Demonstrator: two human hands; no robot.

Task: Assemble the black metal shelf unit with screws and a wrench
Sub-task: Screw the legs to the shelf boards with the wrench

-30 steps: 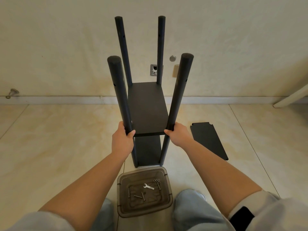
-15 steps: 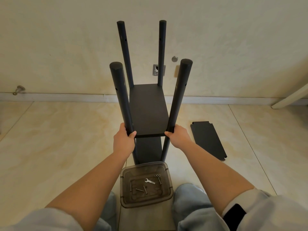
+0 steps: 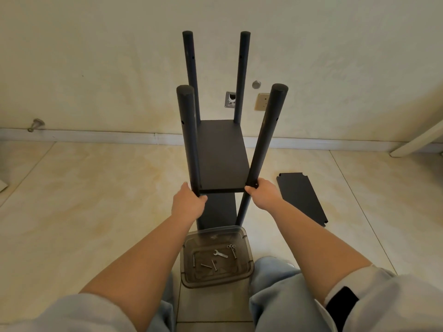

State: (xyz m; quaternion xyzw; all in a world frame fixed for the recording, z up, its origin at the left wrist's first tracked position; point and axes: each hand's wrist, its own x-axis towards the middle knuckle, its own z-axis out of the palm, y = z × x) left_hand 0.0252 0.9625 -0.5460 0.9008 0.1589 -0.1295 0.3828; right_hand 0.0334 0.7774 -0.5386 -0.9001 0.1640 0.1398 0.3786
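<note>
1. A single head-worn wide-angle camera looks forward and down from above the person's knees.
2. It faces the cream plaster wall (image 3: pixel 96 56) across the beige tiled floor (image 3: pixel 84 200).
3. The upright black metal shelf unit (image 3: pixel 223 154) stands close, at arm's reach, mid-frame.

On the tiled floor (image 3: pixel 96 212) stood the shelf unit (image 3: pixel 223 154) I gripped, a clear tray (image 3: pixel 247 271) below my hands, a loose panel (image 3: pixel 302 200) right of them.
</note>
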